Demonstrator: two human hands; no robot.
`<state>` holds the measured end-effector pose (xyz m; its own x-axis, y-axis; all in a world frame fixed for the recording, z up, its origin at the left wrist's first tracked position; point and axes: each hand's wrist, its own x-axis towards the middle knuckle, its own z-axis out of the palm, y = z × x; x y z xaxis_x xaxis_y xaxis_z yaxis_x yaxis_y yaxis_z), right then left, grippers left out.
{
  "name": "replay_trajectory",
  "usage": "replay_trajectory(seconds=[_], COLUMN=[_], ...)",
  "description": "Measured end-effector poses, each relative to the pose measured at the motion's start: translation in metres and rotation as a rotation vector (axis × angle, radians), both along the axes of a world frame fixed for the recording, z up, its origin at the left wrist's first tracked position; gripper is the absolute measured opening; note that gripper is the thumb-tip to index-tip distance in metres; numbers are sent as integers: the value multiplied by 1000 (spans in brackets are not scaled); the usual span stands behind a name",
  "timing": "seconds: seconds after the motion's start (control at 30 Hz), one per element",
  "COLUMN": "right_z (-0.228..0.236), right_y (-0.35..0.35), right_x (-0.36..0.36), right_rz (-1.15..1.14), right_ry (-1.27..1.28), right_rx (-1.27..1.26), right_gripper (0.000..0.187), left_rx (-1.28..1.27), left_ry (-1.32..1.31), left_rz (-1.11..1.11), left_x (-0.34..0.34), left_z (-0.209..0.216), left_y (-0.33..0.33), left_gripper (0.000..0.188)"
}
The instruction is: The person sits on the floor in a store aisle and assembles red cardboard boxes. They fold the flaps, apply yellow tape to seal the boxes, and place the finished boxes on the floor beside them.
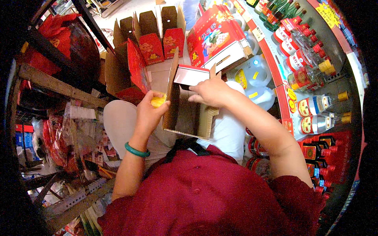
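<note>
An open cardboard box (170,112) stands between my knees, its brown inside facing up. My left hand (147,114) pinches a small yellow roll of tape (158,100) against the box's left wall. My right hand (214,92) reaches over the right wall, fingers bent inward and resting on the box near its far flap (192,75), which is red and white. Part of that flap and my right thumb are hidden. A green bangle circles my left wrist.
Open red boxes (151,49) stand on the floor ahead, beside a stack of flat red cartons (214,35). Large clear jugs (252,72) sit to the right, below a shelf of bottles (303,59). A rusty metal rack (59,82) with bagged goods lines the left.
</note>
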<state>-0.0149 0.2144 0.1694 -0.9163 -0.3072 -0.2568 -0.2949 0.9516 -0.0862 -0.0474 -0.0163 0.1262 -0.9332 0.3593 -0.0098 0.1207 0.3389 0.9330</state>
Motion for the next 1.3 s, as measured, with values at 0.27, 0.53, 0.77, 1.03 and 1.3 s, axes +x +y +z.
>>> replay_trajectory(seconds=[0.27, 0.53, 0.77, 1.03, 1.3], right_z=[8, 4, -64, -81, -92], right_y=[-17, -24, -19, -52, -66], right_x=[41, 40, 10, -39, -57], right_rz=[126, 6, -149, -112, 18], right_ry=[-135, 45, 286, -471, -538], right_rx=[-378, -63, 306, 563, 677], right_gripper=[73, 82, 46, 72, 38], left_rx=[-1, -10, -60, -48, -16], left_ry=[48, 49, 77, 117, 139], left_rz=[20, 9, -32, -3, -9], left_x=[-2, -5, -3, 4, 4], left_z=[1, -1, 8, -6, -3], left_y=[2, -1, 0, 1, 6], left_gripper=[26, 26, 29, 31, 30])
